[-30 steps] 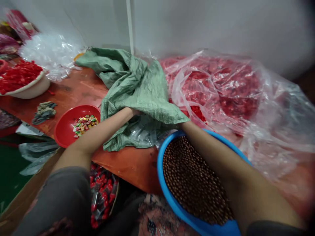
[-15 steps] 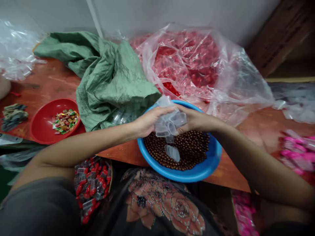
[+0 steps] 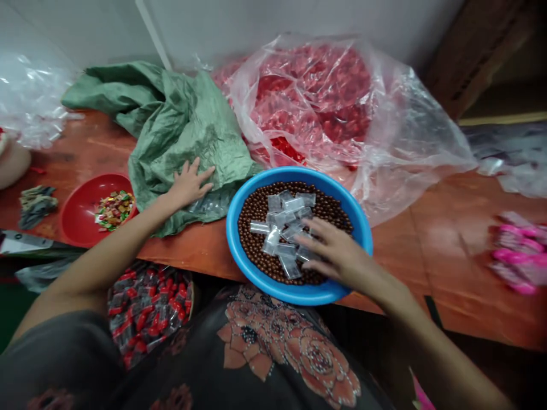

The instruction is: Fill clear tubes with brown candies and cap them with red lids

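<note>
My left hand point(image 3: 190, 183) lies with spread fingers on the crumpled green sack point(image 3: 171, 142). Clear plastic pieces show at the sack's mouth, just below that hand. Over the right part of a blue basin point(image 3: 364, 228) is my right hand point(image 3: 337, 250), its fingers apart and holding nothing. Small round brown balls point(image 3: 252, 250) fill the basin. On top of them several clear plastic containers point(image 3: 284, 219) lie scattered, some partly behind my right fingers. Whether those fingertips touch the containers, I cannot tell.
Behind the basin sits a large clear bag point(image 3: 316, 108) of red pieces. A red bowl point(image 3: 77, 219) with wrapped sweets point(image 3: 114, 210) stands at left. Below the table edge are red-capped clear containers point(image 3: 149, 307). Pink pieces point(image 3: 519, 250) lie at far right.
The clear containers that both hands held above the basin have been let go and now lie on the brown balls. My left hand has moved left onto the green sack; my right has opened.
</note>
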Available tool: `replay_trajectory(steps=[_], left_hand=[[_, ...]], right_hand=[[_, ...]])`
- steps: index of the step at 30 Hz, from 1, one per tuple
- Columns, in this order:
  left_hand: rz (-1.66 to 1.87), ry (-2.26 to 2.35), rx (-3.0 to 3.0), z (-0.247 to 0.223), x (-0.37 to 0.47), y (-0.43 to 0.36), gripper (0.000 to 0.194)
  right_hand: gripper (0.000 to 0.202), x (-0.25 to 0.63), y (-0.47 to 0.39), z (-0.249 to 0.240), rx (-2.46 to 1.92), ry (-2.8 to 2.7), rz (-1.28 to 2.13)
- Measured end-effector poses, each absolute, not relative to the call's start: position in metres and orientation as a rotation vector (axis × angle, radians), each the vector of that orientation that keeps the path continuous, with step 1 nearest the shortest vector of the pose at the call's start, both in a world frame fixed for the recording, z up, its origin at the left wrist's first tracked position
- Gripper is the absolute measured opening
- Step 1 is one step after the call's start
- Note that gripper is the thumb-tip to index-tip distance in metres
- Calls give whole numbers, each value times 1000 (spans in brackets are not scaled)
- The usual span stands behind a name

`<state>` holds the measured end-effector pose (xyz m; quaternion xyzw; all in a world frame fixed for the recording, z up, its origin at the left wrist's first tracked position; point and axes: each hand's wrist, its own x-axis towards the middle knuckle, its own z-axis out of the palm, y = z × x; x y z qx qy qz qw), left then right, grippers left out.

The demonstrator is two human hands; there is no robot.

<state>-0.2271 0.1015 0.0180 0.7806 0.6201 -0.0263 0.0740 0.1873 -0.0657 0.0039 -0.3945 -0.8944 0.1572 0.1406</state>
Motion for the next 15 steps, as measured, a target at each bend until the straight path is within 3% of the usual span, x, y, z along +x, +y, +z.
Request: replay_trajectory(steps=[3,6,11,15], left_hand=[[-329,2003,2148,-7,-256,135,66],[-359,2112,1985,-19,-275,163,65],[-283,2242,1958,-16,-280,186,61],[-277,2234,2005,-2,-275,197,61]], right_hand=[[55,152,-79,-7,-908,-2834,435],[50,136,-74,-21,-972,-2910,324],[61,150,-47,-32,-1165,-2929,96],[60,161,-44,-21,-1289,-2880,115]])
